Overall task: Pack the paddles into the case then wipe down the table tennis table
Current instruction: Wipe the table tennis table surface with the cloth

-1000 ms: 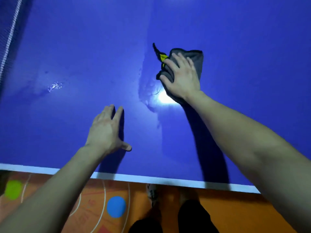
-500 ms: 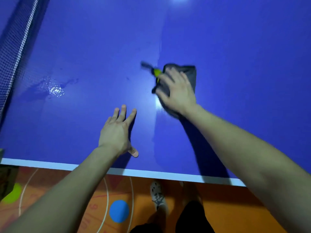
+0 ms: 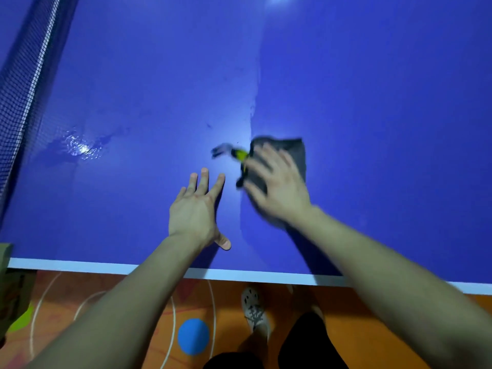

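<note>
The blue table tennis table (image 3: 372, 102) fills the view, its white edge line (image 3: 80, 265) near me. A dark grey cloth (image 3: 294, 153) with a yellow and black tag lies flat on the table at centre. My right hand (image 3: 277, 187) presses down on it with spread fingers, blurred by motion. Flat on the table just left of the cloth rests my left hand (image 3: 197, 209), fingers straight. A wet streak runs up the table from the cloth. No paddles or case are in view.
The net (image 3: 24, 83) runs along the far left. A wet patch (image 3: 80, 147) glistens near it. Below the table edge are the orange floor with a blue dot (image 3: 193, 336) and my shoe (image 3: 255, 312). A brownish object (image 3: 10, 283) sits at the left edge.
My right hand has dragged the cloth toward me and slightly left. My left hand has slid right and forward on the table. The view has shifted, showing more of the net.
</note>
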